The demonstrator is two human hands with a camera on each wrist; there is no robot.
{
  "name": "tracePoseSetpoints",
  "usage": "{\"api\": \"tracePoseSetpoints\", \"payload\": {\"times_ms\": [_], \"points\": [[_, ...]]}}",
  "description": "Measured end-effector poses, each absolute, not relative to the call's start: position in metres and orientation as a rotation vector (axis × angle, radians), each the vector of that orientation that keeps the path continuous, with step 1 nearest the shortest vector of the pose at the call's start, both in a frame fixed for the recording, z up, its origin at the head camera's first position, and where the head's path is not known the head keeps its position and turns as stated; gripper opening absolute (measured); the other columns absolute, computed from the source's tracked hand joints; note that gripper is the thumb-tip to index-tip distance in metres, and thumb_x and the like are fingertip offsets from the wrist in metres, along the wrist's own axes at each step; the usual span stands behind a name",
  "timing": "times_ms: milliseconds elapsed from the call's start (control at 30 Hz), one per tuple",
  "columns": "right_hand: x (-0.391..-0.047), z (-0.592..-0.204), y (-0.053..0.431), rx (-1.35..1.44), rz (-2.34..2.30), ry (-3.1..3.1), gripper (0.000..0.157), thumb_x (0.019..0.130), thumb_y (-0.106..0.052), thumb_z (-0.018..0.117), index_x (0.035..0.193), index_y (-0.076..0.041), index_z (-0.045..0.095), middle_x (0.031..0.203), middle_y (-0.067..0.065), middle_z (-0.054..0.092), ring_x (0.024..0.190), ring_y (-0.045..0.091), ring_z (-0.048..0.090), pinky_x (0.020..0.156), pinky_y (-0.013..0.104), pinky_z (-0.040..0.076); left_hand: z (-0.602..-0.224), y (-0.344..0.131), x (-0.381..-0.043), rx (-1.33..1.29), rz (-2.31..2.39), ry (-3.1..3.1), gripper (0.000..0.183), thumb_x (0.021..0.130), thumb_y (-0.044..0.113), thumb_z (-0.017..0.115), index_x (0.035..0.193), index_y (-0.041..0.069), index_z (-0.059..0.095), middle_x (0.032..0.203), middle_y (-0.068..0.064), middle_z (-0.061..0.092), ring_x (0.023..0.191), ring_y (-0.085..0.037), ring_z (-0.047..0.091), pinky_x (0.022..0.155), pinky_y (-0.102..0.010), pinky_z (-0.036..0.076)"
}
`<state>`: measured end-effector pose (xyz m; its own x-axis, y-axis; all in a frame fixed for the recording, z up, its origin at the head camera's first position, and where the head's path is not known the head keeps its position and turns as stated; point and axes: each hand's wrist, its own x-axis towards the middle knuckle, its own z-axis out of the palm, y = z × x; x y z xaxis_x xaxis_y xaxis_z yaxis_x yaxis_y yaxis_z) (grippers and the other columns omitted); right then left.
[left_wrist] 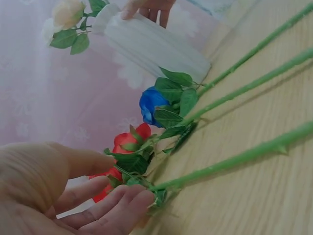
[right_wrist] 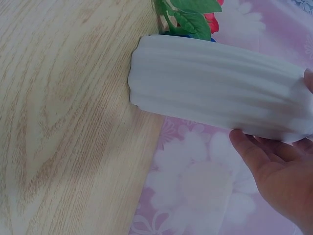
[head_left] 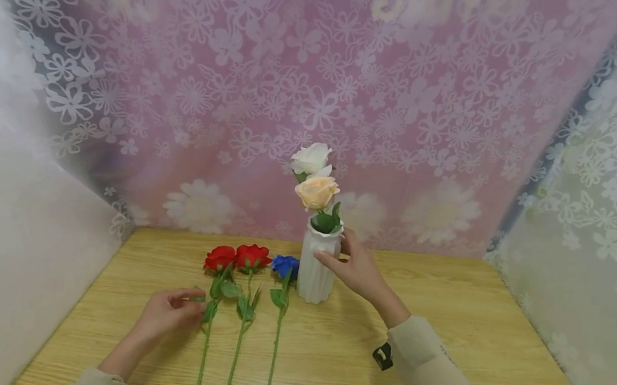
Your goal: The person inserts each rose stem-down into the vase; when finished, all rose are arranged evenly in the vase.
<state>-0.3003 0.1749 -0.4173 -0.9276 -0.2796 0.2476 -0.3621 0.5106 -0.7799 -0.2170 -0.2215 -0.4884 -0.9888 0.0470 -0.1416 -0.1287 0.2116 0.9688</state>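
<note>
On the wooden table, three long green stems ran toward you, all to the left of the vase. The outermost stem, the one farthest left of the vase, carried the first red flower and lay beside your left hand. Taking it well seemed to call for a light pinch on bare stem just under the leaves, minding the thorn-like bump on it. A straight lift would have spared the second red flower, whose leaves lay close by, nearer the vase. The blue flower lay right at the vase's left side, too close to tell whether they touched. The vase stood upright, tall and narrow, so you did best to steady it gently; a shove could have tipped it.

As for your grip, your left hand was loosely parted, thumb away from the fingers, with nothing firmly held. Its fingertips were at the first flower's leaves; whether they touched was unclear. Your right hand held the vase near its top, thumb in front, fingers round the far side. Above the vase's rim rose a cream flower and, behind it, a white flower.
</note>
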Motion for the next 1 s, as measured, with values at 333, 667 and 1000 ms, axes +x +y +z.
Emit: {"api": "tracePoseSetpoints", "payload": {"times_ms": [333,667,1000], "points": [[-0.299,-0.418,0.176,0.57,1.408,-2.654,0.086,0.099,-0.05,0.072,0.167,-0.025,0.025,0.157,0.016,0.054,0.135,0.037,0.062,0.101,0.057,0.059,-0.494,-0.212,-0.213,-0.159,1.753,2.474,0.043,0.09,0.002,0.08,0.131,-0.01,0.068,0.103,-0.021,0.077,0.082,-0.03,0.077,0.07,-0.04,0.067],[-0.298,-0.418,0.175,0.582,1.4,-2.644,0.087,0.099,-0.05,0.071,0.168,-0.025,0.024,0.156,0.017,0.055,0.134,0.038,0.063,0.1,0.057,0.06,-0.493,-0.204,-0.211,-0.172,1.378,2.767,0.054,0.08,0.019,0.093,0.126,-0.002,0.073,0.091,-0.009,0.072,0.068,-0.017,0.068,0.062,-0.031,0.056],[-0.299,-0.416,0.174,0.552,1.389,-2.663,0.086,0.099,-0.052,0.071,0.167,-0.025,0.026,0.156,0.015,0.055,0.135,0.035,0.062,0.1,0.056,0.06,-0.498,-0.21,-0.218,-0.174,1.498,2.692,0.048,0.078,-0.001,0.084,0.123,-0.009,0.072,0.088,-0.012,0.074,0.064,-0.02,0.071,0.059,-0.031,0.06]]}}
